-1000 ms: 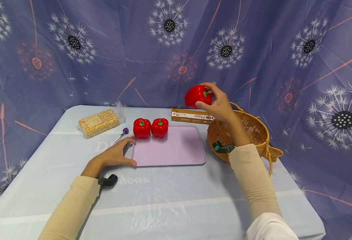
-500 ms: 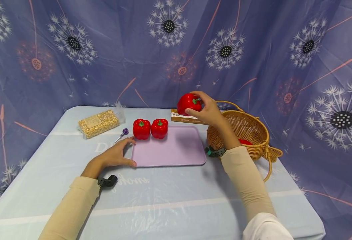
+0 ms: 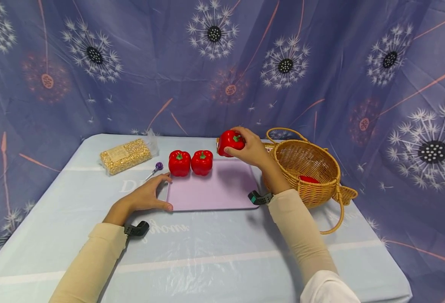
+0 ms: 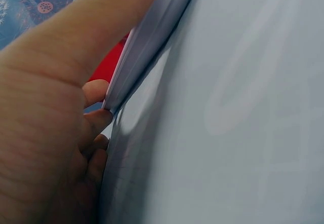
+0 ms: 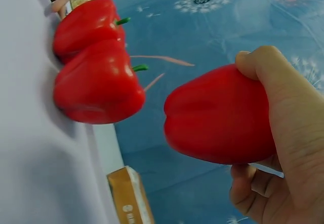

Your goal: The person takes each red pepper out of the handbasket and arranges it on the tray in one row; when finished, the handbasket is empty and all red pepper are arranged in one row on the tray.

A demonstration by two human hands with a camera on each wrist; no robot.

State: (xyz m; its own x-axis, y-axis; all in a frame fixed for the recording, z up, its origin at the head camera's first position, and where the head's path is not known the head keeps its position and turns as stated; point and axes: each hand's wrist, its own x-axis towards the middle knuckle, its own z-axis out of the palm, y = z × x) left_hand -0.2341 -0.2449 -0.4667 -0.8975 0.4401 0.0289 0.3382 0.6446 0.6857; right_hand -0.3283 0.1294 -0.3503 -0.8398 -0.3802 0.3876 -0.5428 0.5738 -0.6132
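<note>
My right hand [image 3: 251, 148] grips a red bell pepper [image 5: 217, 115] from the side, thumb and fingers around its stem end. It hangs above the far right part of a lilac tray [image 3: 226, 193]. Two more red bell peppers, the left one [image 3: 179, 163] and the right one [image 3: 202, 162], stand side by side at the tray's far left, green stems up. Spread wide, my left hand [image 3: 144, 195] holds the tray's left side between thumb and fingers; in the left wrist view its fingertips [image 4: 96, 117] touch the rim.
A wicker basket [image 3: 321, 193] with something red [image 3: 308, 179] inside stands right of the tray. Behind the tray lies a pasta box [image 5: 129, 196], partly hidden. A bag of corn kernels [image 3: 125, 156] and a purple lollipop [image 3: 158, 166] lie at the left.
My right hand has carried the bell pepper left and down, away from the basket and over the tray's far edge. The left hand and the two standing peppers have stayed put.
</note>
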